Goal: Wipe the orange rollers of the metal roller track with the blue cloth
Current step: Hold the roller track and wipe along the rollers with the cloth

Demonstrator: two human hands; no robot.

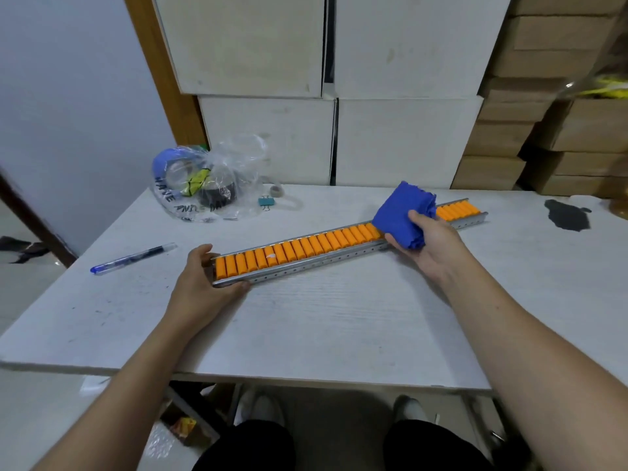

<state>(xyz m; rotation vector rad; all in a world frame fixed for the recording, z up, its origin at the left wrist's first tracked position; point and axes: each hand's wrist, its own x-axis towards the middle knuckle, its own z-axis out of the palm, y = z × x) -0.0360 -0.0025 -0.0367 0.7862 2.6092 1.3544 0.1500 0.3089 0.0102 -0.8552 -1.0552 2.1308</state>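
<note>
Orange rollers mid-wipe: right hand, fingers closed round the blue cloth, bears on the roller track; left hand clasps its near end; next, presumably, stroke nearward.

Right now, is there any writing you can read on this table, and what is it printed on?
"HAVE": dark capitals on the clear plastic bag, left side.
More dark letters run along the bag's lower edge, too creased and blurred to read.
Pen, binder clip, white boxes: no readable text.
</note>
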